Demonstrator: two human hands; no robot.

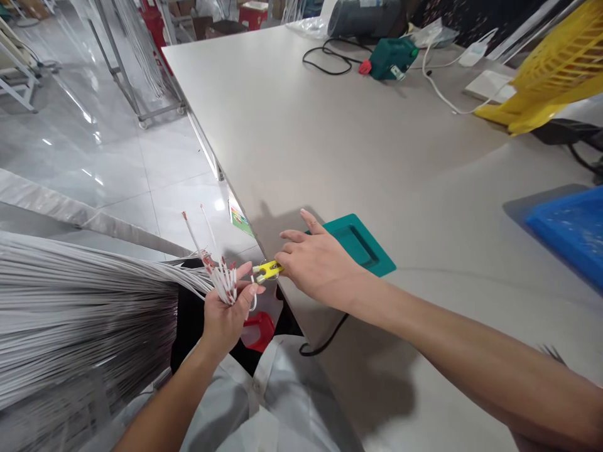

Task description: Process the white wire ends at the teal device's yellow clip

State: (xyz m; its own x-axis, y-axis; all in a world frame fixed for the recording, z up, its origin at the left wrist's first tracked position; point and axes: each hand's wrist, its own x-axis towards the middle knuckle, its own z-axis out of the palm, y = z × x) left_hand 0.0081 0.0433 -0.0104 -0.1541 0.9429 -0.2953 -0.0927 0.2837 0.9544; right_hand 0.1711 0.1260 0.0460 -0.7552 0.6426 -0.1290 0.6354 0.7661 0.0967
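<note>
My left hand (228, 314) is closed around a bundle of white wires (225, 282) with reddish-brown tips, just off the table's left edge. Between its thumb and fingers, one wire end is singled out toward the right. My right hand (325, 267) grips a small yellow two-jawed hand tool (269, 270), its metal-tipped jaws pointing at that wire end. Whether the jaws touch the wire I cannot tell. Some of my right fingers are raised, and the tool's rear part is hidden under the hand. Behind this hand lies a teal tray (362, 243) on the table.
Long white wires (85, 301) hang in a thick mass at left. A red container (260, 331) is below the table (301, 138) edge. Farther back are a green device (392, 58) with cables and a yellow basket-like piece (556, 69). A blue tray (572, 223) lies at right.
</note>
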